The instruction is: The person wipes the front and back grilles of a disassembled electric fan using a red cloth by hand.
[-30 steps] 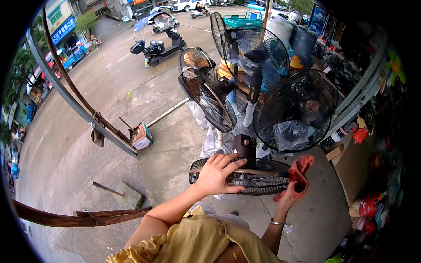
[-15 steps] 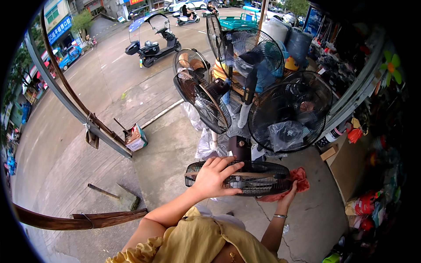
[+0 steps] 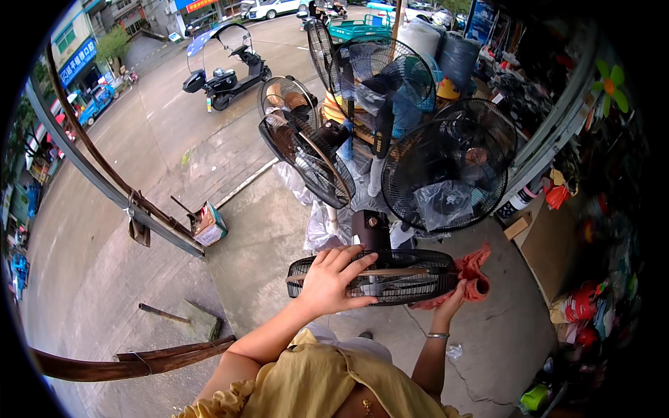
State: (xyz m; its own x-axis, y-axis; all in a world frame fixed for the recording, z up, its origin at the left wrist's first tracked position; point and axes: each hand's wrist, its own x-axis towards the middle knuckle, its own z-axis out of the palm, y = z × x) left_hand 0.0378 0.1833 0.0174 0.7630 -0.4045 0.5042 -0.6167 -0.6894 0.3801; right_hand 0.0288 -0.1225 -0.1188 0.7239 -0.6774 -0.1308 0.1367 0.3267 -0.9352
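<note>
Right in front of me stands an electric fan (image 3: 411, 280), its dark round wire cage seen edge-on and its brown motor housing on the far side. My left hand (image 3: 332, 281) grips the left part of the cage's rim, fingers over the top and thumb on the near side. With my right hand (image 3: 450, 301) I hold a red cloth (image 3: 476, 268) against the right end of the cage. Part of the cloth lies beneath the fan, and my right fingertips are partly hidden by it.
Beyond it stand several more fans, among them a large black one (image 3: 449, 167) and a brown-rimmed one (image 3: 306, 153). Plastic bags (image 3: 324, 226) lie around their bases. A wooden-handled shovel (image 3: 198, 319), a small box (image 3: 209, 224) and a metal post (image 3: 104, 164) are left; goods line the right.
The red cloth has bunched up and shifted slightly up at the fan's right edge, with my right hand a little further left. My left hand keeps its place on the cage. The view has shifted slightly.
</note>
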